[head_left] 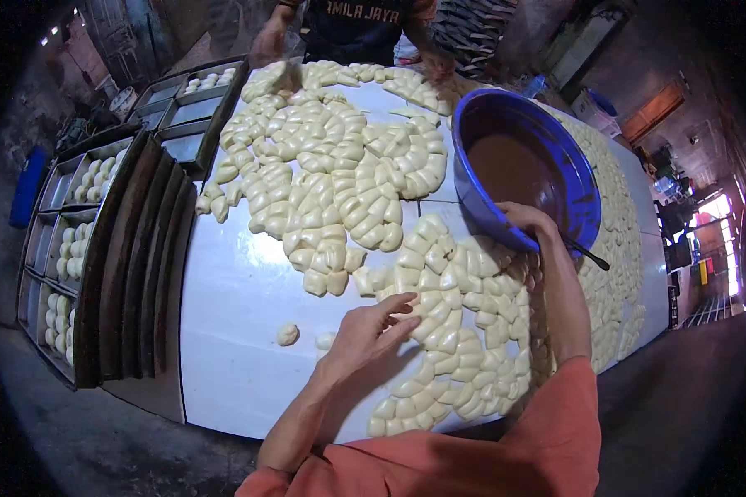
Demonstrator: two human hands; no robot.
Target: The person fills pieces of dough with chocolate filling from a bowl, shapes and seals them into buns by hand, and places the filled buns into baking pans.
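Note:
Pale pieces of dough (307,166) lie in dense, joined clusters over the white tiled tabletop (228,323). Just above the nearer cluster, my left hand (373,331) has its fingers apart, with a small lone dough lump (287,335) to its left. My right hand (529,222) has its fingers curled over the near rim of a large blue tub (589,186) holding brown liquid (514,170). A dark handle (593,258) sticks out over the tub's rim beside that hand; whether my fingers touch it, I cannot tell.
Another person (352,29) stands across the table, both hands (269,37) near the far dough. Stacked dark trays (128,265) line the left, the top one holding dough balls (79,248); more metal tins (191,112) lie behind. A further spread of dough (613,248) covers the table's right part.

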